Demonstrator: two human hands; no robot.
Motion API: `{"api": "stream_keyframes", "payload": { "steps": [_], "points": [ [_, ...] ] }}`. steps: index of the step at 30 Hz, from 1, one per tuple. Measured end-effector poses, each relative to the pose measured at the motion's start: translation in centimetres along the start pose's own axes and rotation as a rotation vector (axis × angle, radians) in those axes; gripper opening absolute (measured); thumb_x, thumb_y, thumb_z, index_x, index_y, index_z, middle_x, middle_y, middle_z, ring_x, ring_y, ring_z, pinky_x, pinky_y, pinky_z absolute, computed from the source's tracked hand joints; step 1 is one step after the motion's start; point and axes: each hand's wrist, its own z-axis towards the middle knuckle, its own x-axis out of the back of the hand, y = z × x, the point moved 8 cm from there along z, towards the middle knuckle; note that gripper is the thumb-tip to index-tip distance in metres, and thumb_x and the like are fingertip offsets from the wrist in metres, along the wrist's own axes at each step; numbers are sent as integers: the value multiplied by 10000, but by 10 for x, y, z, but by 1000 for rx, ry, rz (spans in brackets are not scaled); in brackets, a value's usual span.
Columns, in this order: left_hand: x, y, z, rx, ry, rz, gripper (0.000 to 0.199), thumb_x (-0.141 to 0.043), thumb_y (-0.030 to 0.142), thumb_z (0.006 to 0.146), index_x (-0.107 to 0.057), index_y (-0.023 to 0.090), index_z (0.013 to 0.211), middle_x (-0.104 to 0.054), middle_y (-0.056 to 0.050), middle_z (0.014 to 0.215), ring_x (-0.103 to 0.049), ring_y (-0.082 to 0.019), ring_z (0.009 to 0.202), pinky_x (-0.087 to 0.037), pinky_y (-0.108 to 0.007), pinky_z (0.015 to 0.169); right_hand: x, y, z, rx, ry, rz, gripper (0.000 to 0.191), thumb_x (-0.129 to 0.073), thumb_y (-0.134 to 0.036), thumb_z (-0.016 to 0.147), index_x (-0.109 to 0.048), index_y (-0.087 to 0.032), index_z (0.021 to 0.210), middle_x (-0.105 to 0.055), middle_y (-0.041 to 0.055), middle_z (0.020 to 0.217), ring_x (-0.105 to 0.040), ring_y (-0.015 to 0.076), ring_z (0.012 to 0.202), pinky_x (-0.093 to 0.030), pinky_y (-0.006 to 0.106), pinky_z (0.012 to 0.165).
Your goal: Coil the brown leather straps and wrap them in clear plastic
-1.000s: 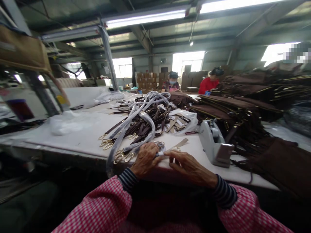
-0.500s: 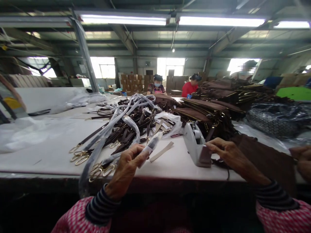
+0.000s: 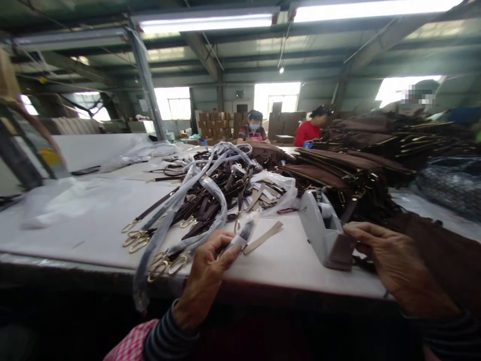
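My left hand (image 3: 212, 260) is closed around a small dark bundle in clear plastic (image 3: 243, 233), with a white band about it. Its far end points up and away over the table. My right hand (image 3: 387, 255) has thumb and forefinger pinched at the front edge of a grey tape dispenser (image 3: 323, 235); whatever lies between these fingertips is too small to make out. Between the hands a flat beige strip (image 3: 263, 237) lies on the white table (image 3: 101, 225). Beyond my left hand are dark straps with metal clips (image 3: 203, 205), some sleeved in clear plastic (image 3: 169, 210).
Beige strips lie in an open plastic bag (image 3: 280, 188) behind the dispenser. Brown zippered bags (image 3: 349, 160) are stacked at the right, and brown fabric (image 3: 439, 240) lies beside my right hand. Loose plastic (image 3: 63, 200) covers part of the left side. Several people sit or stand beyond.
The view has turned, so the table's contents appear farther right. Both hands keep their hold beside the same things. Another person's hand at the right edge has left the view.
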Motion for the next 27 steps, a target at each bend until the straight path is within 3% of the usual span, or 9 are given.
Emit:
{"api": "stream_keyframes", "payload": {
  "steps": [4, 10, 13, 16, 21, 27],
  "points": [
    [5, -9, 1, -18, 25, 82, 268, -728, 501, 870, -759, 236, 855, -699, -33, 1096, -618, -268, 1075, -436, -346, 975, -1, 2, -10, -21, 84, 85, 257, -886, -420, 548, -774, -210, 645, -700, 24, 804, -478, 135, 640, -358, 276, 562],
    [10, -17, 3, -21, 43, 141, 276, -752, 535, 831, -769, 259, 841, -702, -31, 1112, -614, -284, 1132, -450, -334, 1014, -6, 11, -13, -201, 39, 249, 352, -945, -422, 484, -773, -212, 708, -661, 3, 864, -523, 147, 736, -398, 249, 604],
    [9, -18, 2, -26, 44, 176, 296, -745, 561, 829, -769, 266, 845, -707, -33, 1116, -620, -291, 1149, -466, -334, 1012, -2, 7, -17, -231, 11, 255, 361, -957, -430, 488, -761, -209, 696, -680, 15, 1011, -557, 157, 783, -433, 259, 632],
    [8, -20, 1, -24, 46, 216, 323, -726, 590, 837, -775, 272, 861, -714, -36, 1130, -609, -306, 1201, -478, -340, 1022, 1, 7, -24, -207, -34, 203, 304, -928, -439, 579, -750, -210, 669, -684, 29, 1088, -596, 190, 869, -461, 283, 685],
    [8, -25, 3, 22, 53, 207, 333, -740, 584, 822, -775, 256, 865, -716, -38, 1179, -623, -316, 1193, -497, -356, 1025, 9, 21, -37, -74, 50, 160, 248, -896, -414, 632, -736, -226, 612, -672, 57, 1170, -541, 314, 1258, -457, 347, 933],
    [5, -19, 1, 80, 86, 87, 334, -761, 568, 811, -782, 238, 853, -717, -46, 1158, -604, -326, 1200, -489, -351, 992, 5, 29, -38, 15, 62, 100, 231, -852, -412, 701, -727, -237, 615, -663, 70, 1152, -540, 334, 1271, -392, 452, 1066]
  ]
}}
